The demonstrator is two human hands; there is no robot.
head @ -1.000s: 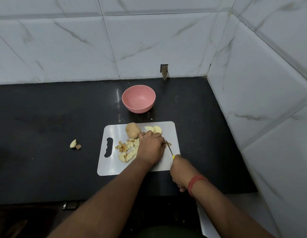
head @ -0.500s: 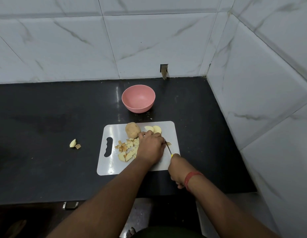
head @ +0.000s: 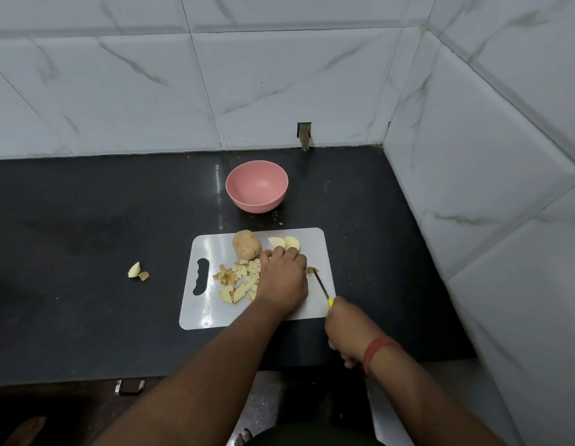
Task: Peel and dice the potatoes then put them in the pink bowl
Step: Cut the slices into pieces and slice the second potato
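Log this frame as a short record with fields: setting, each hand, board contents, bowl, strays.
setting: black counter in a tiled corner
left hand: curled knuckles-up on the cutting board, over potato; whether it grips a piece is hidden
right hand: grips the knife, blade on the board
board contents: whole potato, slices, diced pieces
pink bowl: behind the board, nothing inside
strays: two scraps on the counter, left of the board

The black counter [head: 70, 220] lies open to the left, broken only by two potato scraps [head: 137, 272]. The tiled side wall [head: 472, 188] closes the right. Between the cutting board [head: 202, 313] and the back wall stands the pink bowl [head: 256, 185], with bare counter either side.
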